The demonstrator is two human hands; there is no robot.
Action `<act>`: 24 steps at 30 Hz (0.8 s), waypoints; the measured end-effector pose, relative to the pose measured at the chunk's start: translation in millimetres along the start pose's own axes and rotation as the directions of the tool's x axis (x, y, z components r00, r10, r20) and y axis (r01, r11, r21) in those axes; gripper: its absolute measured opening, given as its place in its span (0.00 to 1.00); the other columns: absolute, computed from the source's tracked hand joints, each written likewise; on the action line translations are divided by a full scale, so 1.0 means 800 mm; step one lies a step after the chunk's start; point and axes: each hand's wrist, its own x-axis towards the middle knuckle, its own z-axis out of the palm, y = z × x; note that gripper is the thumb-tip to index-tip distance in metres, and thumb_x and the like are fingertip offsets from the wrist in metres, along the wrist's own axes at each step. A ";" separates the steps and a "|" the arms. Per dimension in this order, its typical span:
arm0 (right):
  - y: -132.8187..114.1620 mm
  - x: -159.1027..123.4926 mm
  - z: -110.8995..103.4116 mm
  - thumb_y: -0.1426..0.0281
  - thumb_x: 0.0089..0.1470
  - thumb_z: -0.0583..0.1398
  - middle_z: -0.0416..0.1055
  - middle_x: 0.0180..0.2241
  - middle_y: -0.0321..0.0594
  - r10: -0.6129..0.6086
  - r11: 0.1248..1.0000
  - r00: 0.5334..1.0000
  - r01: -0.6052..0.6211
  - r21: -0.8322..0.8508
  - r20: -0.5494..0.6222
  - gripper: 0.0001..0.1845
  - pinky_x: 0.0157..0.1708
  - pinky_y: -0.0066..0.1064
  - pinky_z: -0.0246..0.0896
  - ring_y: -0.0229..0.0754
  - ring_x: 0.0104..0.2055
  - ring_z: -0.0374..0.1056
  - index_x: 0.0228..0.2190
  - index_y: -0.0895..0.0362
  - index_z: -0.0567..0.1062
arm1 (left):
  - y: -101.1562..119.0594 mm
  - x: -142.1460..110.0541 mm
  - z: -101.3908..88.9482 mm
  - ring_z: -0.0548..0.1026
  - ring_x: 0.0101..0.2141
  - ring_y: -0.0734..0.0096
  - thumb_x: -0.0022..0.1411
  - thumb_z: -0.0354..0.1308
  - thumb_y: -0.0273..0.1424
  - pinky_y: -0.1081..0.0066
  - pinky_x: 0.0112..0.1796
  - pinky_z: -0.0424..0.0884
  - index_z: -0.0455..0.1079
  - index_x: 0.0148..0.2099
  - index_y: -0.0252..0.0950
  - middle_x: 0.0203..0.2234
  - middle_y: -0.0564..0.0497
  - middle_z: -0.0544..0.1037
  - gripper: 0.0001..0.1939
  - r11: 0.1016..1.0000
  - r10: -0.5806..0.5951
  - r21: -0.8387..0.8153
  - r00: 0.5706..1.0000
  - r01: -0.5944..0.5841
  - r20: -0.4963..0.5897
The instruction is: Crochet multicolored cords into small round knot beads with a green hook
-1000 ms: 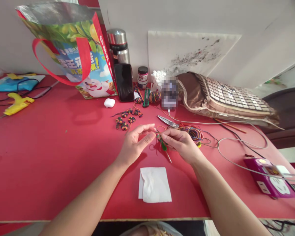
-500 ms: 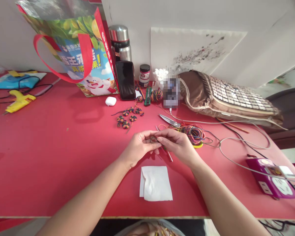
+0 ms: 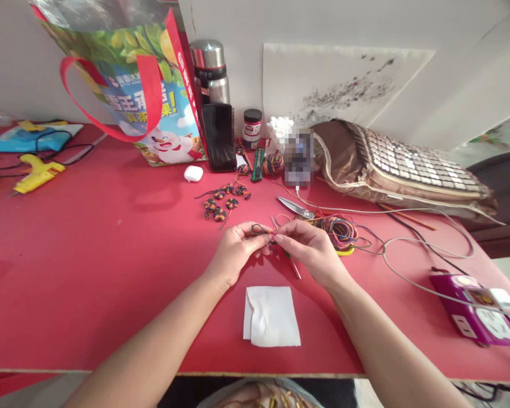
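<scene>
Over the middle of the red table, my left hand (image 3: pixel 239 249) pinches a small loop of multicoloured yarn (image 3: pixel 259 229) between thumb and fingers. My right hand (image 3: pixel 308 243) meets it fingertip to fingertip, closed on the same yarn. Beneath the hands lies a thin metal crochet hook (image 3: pixel 296 268), partly hidden. Just beyond my right hand is a wound hank of multicoloured yarn (image 3: pixel 340 232), with scissors (image 3: pixel 294 206) whose blades point away to the left. Several small round crocheted pieces (image 3: pixel 219 214) lie farther back on the left.
A folded white tissue (image 3: pixel 272 317) lies near the front edge. At the back stand a shopping bag (image 3: pixel 153 107), a dark phone (image 3: pixel 219 136) and a paint jar (image 3: pixel 251 128). A yellow glue gun (image 3: pixel 38 173) is far left, a purple power strip (image 3: pixel 476 309) right, with cables around it.
The yarn loop now stands out more clearly above my left fingers. My right fingertips have shifted slightly right, and the view has moved a little.
</scene>
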 end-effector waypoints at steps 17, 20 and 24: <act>-0.001 0.004 -0.008 0.53 0.40 0.80 0.56 0.17 0.25 0.193 0.959 0.971 -0.217 0.182 0.143 0.26 0.20 0.27 0.30 0.26 0.19 0.41 0.24 0.58 0.77 | 0.011 -0.005 -0.003 0.70 0.28 0.74 0.50 0.75 0.40 0.69 0.34 0.66 0.75 0.29 0.35 0.24 0.53 0.74 0.16 0.991 0.011 0.132 0.994 -0.025 0.109; -0.001 0.005 -0.012 0.53 0.43 0.78 0.59 0.19 0.27 0.177 0.956 0.976 -0.201 0.213 0.124 0.25 0.20 0.27 0.31 0.27 0.19 0.42 0.25 0.58 0.77 | 0.011 -0.004 -0.003 0.66 0.25 0.75 0.52 0.73 0.43 0.69 0.31 0.62 0.73 0.28 0.36 0.23 0.53 0.74 0.17 0.991 0.004 0.129 0.993 -0.019 0.118; -0.002 0.005 -0.012 0.51 0.44 0.77 0.63 0.21 0.29 0.166 0.955 0.980 -0.187 0.232 0.109 0.24 0.19 0.27 0.31 0.27 0.19 0.44 0.27 0.58 0.79 | 0.011 -0.003 -0.004 0.64 0.25 0.75 0.53 0.74 0.44 0.69 0.31 0.61 0.72 0.27 0.37 0.22 0.53 0.72 0.19 0.990 0.014 0.137 0.993 -0.030 0.115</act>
